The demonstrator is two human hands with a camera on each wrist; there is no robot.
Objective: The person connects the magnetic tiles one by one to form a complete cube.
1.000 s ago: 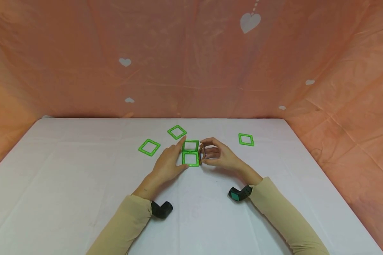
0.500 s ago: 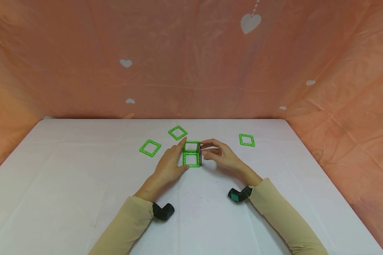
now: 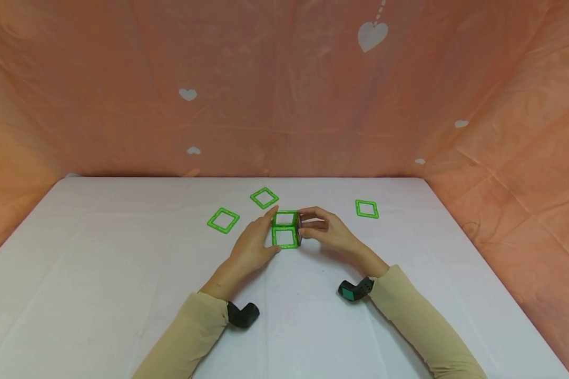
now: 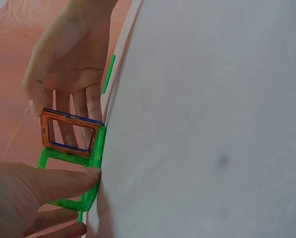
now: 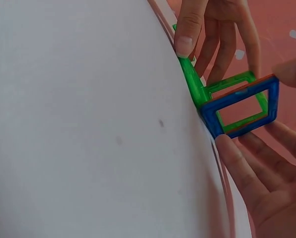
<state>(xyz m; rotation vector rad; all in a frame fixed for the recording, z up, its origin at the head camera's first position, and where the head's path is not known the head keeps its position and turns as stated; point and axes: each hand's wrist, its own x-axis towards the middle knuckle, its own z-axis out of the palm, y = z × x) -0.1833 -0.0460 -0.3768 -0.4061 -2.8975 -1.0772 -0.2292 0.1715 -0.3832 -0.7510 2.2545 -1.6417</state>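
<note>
In the head view, a green square magnetic tile [image 3: 288,246] lies flat mid-table, with a second green magnetic tile [image 3: 286,212] upright along its far edge. My left hand [image 3: 251,243] grips the pair from the left, thumb on the flat tile's near edge and index finger at the upright one. My right hand [image 3: 329,231] pinches an orange magnetic tile [image 4: 45,130] backed by a blue magnetic tile [image 5: 273,101], holding them by their edges. These two stand on edge at the right side of the green tiles, orange facing inward and blue outward.
Three loose green magnetic tiles lie flat: a left one [image 3: 215,216], a middle one [image 3: 258,192] farther back, and a right one [image 3: 367,202]. A white cloth covers the table [image 3: 123,273]. Pink sheeting with hearts [image 3: 284,95] hangs behind it.
The orange-and-blue pair, tilted and a little apart one second ago, now stands up against the green tiles' right side. My right fingers have shifted slightly on it; my left hand stays put.
</note>
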